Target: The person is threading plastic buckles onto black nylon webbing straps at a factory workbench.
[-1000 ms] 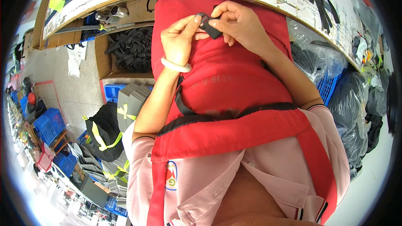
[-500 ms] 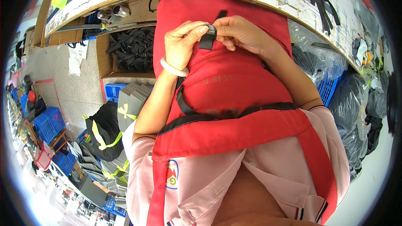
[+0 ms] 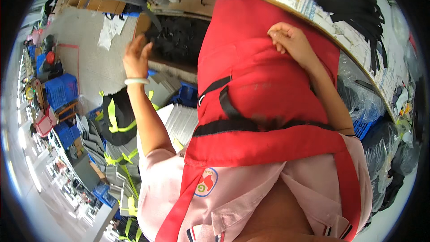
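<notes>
My left hand [image 3: 138, 58] is raised on the left beside a cardboard box [image 3: 172, 68] of black straps [image 3: 179, 36]. Its fingers are apart and nothing shows in them. A blurred dark strap [image 3: 153, 18] hangs over the box's near-left corner, apart from my fingers. Above the red apron [image 3: 264, 80] on my lap, my right hand [image 3: 291, 40] has loosely bent fingers with small gaps and no visible object. A black apron tie [image 3: 228, 103] lies at my waist.
A worktable [image 3: 286, 6] curves across the far side, with a pile of black straps [image 3: 347, 4] on it. Plastic-wrapped bundles [image 3: 358, 92] and a blue crate [image 3: 363, 125] stand at right. Stacked grey panels [image 3: 177, 118] and a black bundle [image 3: 121, 116] with yellow ties are at left.
The short black strap with a buckle has left my hands. My left hand has swung left toward the box and opened; my right hand stays over the apron. The view has shifted.
</notes>
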{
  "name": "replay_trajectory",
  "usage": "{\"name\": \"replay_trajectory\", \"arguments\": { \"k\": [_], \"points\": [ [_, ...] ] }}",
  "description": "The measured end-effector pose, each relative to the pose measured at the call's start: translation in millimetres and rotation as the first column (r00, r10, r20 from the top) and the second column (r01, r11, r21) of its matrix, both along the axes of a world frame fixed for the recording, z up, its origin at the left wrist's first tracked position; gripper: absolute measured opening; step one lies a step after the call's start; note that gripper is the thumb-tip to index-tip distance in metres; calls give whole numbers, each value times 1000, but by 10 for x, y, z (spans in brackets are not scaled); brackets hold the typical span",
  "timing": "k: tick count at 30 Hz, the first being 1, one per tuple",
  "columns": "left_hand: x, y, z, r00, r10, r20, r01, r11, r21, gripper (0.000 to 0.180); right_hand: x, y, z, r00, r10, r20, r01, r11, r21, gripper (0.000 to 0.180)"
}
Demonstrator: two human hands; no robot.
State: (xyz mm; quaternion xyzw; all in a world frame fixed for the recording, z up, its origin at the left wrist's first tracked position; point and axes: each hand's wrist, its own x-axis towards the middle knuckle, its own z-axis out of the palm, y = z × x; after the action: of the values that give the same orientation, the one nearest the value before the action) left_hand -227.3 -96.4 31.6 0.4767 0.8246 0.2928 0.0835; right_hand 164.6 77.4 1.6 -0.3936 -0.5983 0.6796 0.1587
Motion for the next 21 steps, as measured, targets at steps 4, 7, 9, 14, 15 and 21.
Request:
{"name": "replay_trajectory", "arguments": {
  "k": [4, 7, 9, 14, 15, 21],
  "points": [
    [304, 368, -384, 889, -175, 423, 124, 982, 144, 31, -51, 18, -29, 998, 20, 60, -24, 997, 72, 12],
    [1037, 1124, -146, 736, -418, 533, 365, 908, 207, 35, 55, -10, -319, 1000, 26, 6, -27, 998, 59, 10],
    [1444, 1627, 167, 713, -568, 411, 517, 822, 239, 36, 85, -54, -428, 995, 94, 29, -97, 986, 136, 8],
    [1621, 2774, 219, 842, -488, -232, 511, 858, 47, 70, 83, -20, -356, 990, 130, 45, -137, 971, 194, 11],
    [1627, 2907, 205, 858, -383, -343, 385, 921, -67, 82, 101, 13, -318, 991, 118, 57, -126, 977, 173, 10],
    [1797, 2948, -36, 762, -544, -352, 506, 839, -200, 70, 244, 191, -356, 993, 100, 67, -105, 992, 70, 10]
  ]
}}
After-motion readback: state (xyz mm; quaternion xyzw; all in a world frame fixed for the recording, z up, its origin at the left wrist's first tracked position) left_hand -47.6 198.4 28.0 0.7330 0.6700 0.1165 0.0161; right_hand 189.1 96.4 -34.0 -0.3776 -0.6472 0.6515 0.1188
